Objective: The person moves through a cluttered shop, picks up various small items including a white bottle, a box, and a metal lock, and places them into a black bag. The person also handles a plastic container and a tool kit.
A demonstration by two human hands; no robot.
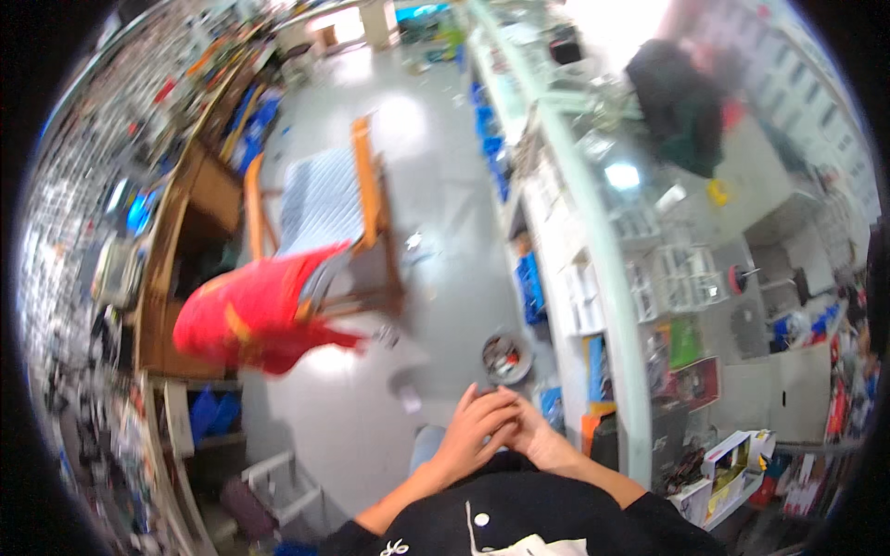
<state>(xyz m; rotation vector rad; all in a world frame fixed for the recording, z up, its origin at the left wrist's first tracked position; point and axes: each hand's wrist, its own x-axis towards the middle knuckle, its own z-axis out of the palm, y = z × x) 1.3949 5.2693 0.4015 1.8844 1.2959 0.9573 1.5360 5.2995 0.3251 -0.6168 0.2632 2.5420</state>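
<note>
In front of my black shirt, both hands meet at waist height. My left hand [476,434] lies over the fingers of my right hand [535,437], and the fingers of both are curled together. Whatever might be between them is hidden by the fingers. Just beyond my hands, on the floor, stands a round bin [506,358] with mixed scraps in it.
To the left is a wooden-framed chair [322,199] with a pale quilted cover and a red cloth [255,315] over its back. A long glass-topped counter [607,306] runs along my right. Cluttered shelves [153,306] line the left side. A person in dark clothing [675,107] is beyond the counter.
</note>
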